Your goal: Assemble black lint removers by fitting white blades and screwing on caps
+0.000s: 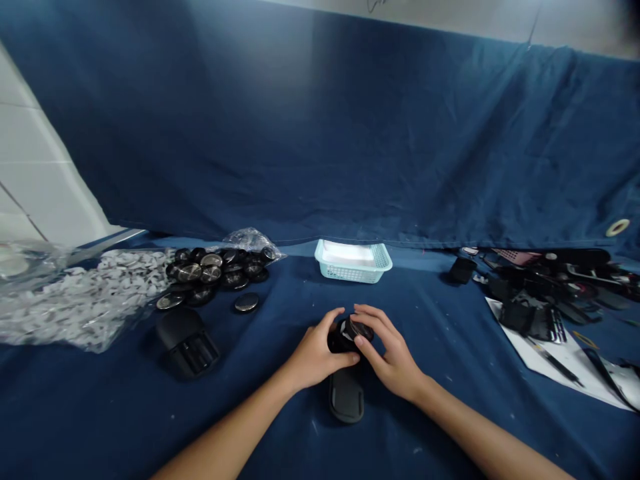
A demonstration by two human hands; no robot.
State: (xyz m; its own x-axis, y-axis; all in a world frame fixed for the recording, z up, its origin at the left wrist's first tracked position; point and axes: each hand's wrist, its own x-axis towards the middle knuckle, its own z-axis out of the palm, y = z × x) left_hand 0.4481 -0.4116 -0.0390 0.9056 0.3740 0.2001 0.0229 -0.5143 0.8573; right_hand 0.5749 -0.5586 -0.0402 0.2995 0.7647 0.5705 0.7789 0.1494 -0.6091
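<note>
Near the middle of the blue cloth, my left hand (316,353) curves round a small black housing (337,341) with a pale spot at its top. The fingers of my right hand (391,353) close on a round black disc (361,327) with a shiny face, held against the housing's right side. Whether the two are joined cannot be seen. Just below my hands lies a flat, rounded black piece (347,398); its upper end is hidden, so I cannot tell if it connects to the housing.
Several similar discs (220,270) are piled at left, with one disc (247,303) apart. Beside them lie a bag of white parts (85,293) and a black case (187,340). A light-blue basket (353,272) stands behind. Dark parts (530,317) and paper (545,363) lie right.
</note>
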